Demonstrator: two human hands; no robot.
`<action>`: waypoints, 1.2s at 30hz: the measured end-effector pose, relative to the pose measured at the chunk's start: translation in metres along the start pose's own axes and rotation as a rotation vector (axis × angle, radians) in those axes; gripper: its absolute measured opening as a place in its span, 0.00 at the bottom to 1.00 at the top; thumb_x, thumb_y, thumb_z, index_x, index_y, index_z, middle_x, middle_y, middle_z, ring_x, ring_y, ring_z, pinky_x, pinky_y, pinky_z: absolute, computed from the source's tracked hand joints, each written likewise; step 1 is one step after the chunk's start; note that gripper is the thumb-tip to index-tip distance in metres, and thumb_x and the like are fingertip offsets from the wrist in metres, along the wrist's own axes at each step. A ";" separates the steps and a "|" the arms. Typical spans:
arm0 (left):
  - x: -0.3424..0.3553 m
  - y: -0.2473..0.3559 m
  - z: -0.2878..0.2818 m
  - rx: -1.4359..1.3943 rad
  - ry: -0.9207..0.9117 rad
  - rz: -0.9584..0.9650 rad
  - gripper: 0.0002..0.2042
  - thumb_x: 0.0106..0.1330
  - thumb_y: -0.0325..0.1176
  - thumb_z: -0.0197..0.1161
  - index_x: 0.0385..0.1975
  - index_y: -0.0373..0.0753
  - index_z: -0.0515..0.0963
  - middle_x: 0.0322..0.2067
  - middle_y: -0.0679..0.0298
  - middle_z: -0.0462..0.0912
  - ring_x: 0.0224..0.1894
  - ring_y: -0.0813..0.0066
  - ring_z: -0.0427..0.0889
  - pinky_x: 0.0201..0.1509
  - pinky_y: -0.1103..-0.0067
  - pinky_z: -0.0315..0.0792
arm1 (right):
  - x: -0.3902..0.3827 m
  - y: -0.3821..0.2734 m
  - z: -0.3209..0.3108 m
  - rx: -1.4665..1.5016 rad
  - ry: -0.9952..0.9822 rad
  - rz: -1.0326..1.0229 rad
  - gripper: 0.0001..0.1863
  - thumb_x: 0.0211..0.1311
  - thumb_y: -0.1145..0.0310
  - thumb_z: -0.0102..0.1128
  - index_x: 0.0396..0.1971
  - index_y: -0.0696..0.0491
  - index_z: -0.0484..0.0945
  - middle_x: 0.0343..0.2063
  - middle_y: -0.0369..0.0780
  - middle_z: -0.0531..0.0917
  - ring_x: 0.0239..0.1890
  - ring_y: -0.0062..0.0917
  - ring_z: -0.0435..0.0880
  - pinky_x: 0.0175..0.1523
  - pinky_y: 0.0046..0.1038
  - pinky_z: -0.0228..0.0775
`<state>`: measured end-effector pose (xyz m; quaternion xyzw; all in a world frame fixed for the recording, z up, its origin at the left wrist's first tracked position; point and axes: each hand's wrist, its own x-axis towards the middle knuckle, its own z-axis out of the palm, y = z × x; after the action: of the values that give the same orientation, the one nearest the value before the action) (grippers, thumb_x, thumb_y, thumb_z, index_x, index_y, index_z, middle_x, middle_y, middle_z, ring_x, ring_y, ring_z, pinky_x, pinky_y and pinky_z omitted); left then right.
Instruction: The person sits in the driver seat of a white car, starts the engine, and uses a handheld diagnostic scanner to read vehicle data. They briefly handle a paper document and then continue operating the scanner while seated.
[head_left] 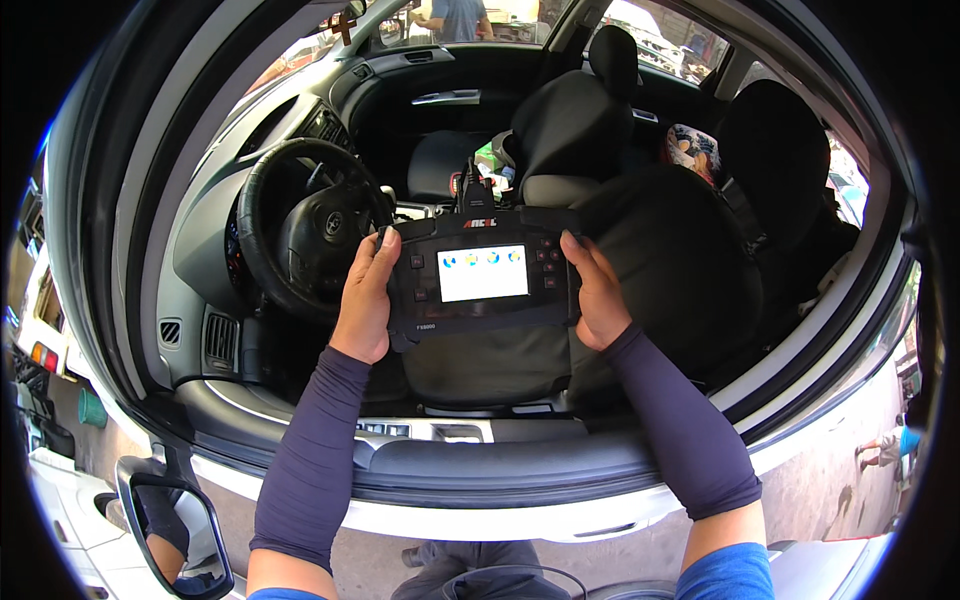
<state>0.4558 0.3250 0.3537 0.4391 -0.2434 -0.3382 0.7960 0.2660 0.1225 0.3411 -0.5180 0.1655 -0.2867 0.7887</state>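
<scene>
"So, what are you getting through the head camera?"

"I'm seeing a handheld diagnostic scanner, wide and black, with chunky corners. Its screen is glowing white and showing four round, mostly blue and yellow icons in one row. A black cable plug is sticking up from its top edge."

"Where are you finding it?"

"The hands are holding it up inside the car, over the cushion of the driver's seat, just right of the steering wheel."

"And how are they gripping?"

"The left hand is clasping the left end, thumb resting at the front corner; the right hand is clasping the right end likewise. Both are curling partly closed around it, though I'm not managing to see the fingers behind."

"Are you counting?"

"I'm counting one scanner, two hands, two dark arm sleeves, one steering wheel, one driver's seat, one front passenger seat and one door mirror. Two buttons are showing left of the screen; those on the right are looking too small to number."
</scene>
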 end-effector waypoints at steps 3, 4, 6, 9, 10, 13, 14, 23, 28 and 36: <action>-0.002 0.002 -0.002 0.042 -0.048 -0.006 0.13 0.80 0.38 0.57 0.57 0.39 0.72 0.50 0.67 0.83 0.50 0.81 0.84 0.55 0.78 0.81 | 0.000 0.002 -0.003 0.040 0.017 0.033 0.20 0.75 0.54 0.61 0.54 0.54 0.76 0.47 0.34 0.83 0.50 0.17 0.82 0.56 0.25 0.76; -0.002 0.003 -0.003 0.051 -0.057 -0.021 0.14 0.79 0.37 0.58 0.58 0.38 0.71 0.50 0.66 0.83 0.51 0.81 0.84 0.56 0.78 0.80 | 0.000 0.003 -0.004 0.044 0.014 0.034 0.19 0.75 0.55 0.61 0.54 0.53 0.76 0.47 0.34 0.84 0.50 0.17 0.82 0.56 0.25 0.76; -0.003 0.007 -0.006 0.038 -0.119 -0.051 0.18 0.76 0.33 0.61 0.62 0.37 0.69 0.51 0.64 0.82 0.52 0.80 0.83 0.57 0.77 0.79 | 0.001 0.005 -0.006 0.045 0.013 0.020 0.18 0.75 0.56 0.61 0.54 0.53 0.76 0.48 0.35 0.84 0.50 0.17 0.82 0.56 0.25 0.76; -0.003 0.009 -0.009 0.073 -0.150 -0.050 0.27 0.72 0.29 0.65 0.68 0.35 0.65 0.53 0.62 0.82 0.54 0.77 0.83 0.59 0.76 0.78 | 0.002 0.007 -0.006 0.028 0.003 -0.005 0.18 0.74 0.58 0.62 0.54 0.53 0.76 0.47 0.35 0.84 0.50 0.18 0.83 0.56 0.26 0.76; -0.003 0.010 -0.010 0.101 -0.154 -0.039 0.30 0.70 0.27 0.67 0.69 0.35 0.63 0.53 0.62 0.81 0.55 0.76 0.83 0.60 0.75 0.78 | 0.002 0.006 -0.006 0.020 -0.006 -0.002 0.17 0.74 0.59 0.62 0.54 0.53 0.76 0.47 0.35 0.84 0.50 0.18 0.83 0.56 0.26 0.76; -0.003 0.009 -0.013 0.151 -0.162 -0.035 0.38 0.63 0.23 0.73 0.72 0.35 0.59 0.57 0.60 0.79 0.58 0.75 0.81 0.62 0.75 0.77 | 0.003 0.005 -0.006 0.007 -0.006 0.007 0.17 0.74 0.60 0.62 0.55 0.54 0.75 0.47 0.35 0.84 0.50 0.18 0.83 0.56 0.26 0.77; -0.002 0.008 -0.013 0.188 -0.157 -0.033 0.39 0.62 0.22 0.73 0.72 0.35 0.59 0.58 0.60 0.78 0.58 0.75 0.81 0.62 0.75 0.77 | 0.003 0.005 -0.006 -0.001 0.009 0.012 0.17 0.74 0.60 0.62 0.55 0.54 0.75 0.47 0.35 0.84 0.49 0.18 0.83 0.56 0.26 0.77; -0.003 0.007 -0.013 0.273 -0.203 0.035 0.41 0.59 0.20 0.76 0.70 0.35 0.59 0.57 0.61 0.77 0.59 0.74 0.79 0.66 0.73 0.76 | 0.001 0.003 -0.004 -0.017 -0.029 -0.028 0.18 0.74 0.61 0.63 0.56 0.55 0.74 0.47 0.36 0.84 0.49 0.18 0.83 0.55 0.26 0.77; -0.004 0.008 -0.014 0.201 -0.188 -0.011 0.40 0.62 0.24 0.76 0.72 0.34 0.58 0.58 0.60 0.77 0.61 0.74 0.77 0.68 0.72 0.73 | 0.001 0.001 -0.003 0.005 -0.022 -0.018 0.19 0.74 0.62 0.63 0.56 0.56 0.74 0.47 0.36 0.84 0.48 0.18 0.83 0.55 0.26 0.77; -0.003 0.009 -0.014 0.211 -0.195 -0.018 0.40 0.63 0.25 0.75 0.72 0.34 0.57 0.59 0.59 0.76 0.60 0.74 0.78 0.68 0.73 0.72 | 0.004 0.007 -0.006 -0.018 -0.037 -0.049 0.15 0.75 0.65 0.61 0.55 0.54 0.76 0.46 0.35 0.84 0.48 0.17 0.84 0.55 0.26 0.78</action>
<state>0.4665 0.3385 0.3544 0.4876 -0.3497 -0.3591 0.7149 0.2677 0.1182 0.3329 -0.5340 0.1408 -0.2948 0.7798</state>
